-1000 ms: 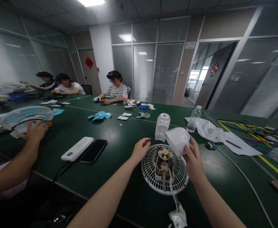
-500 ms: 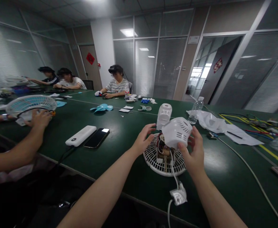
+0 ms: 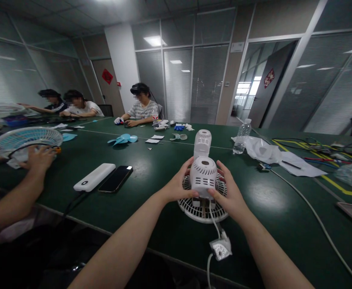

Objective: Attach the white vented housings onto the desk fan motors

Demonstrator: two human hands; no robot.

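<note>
Left hand (image 3: pixel 178 185) and right hand (image 3: pixel 229 193) clasp the white cover (image 3: pixel 204 172) from opposite sides, above the grille (image 3: pixel 186 210). Beyond the grille, a vented casing (image 3: pixel 202 141) stands upright.

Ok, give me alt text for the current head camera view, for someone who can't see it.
A person's left hand and right hand hold a white cover over a fan grille on a green table. A second cover stands behind it; a power bank and phone lie left, a bottle stands right.
</note>
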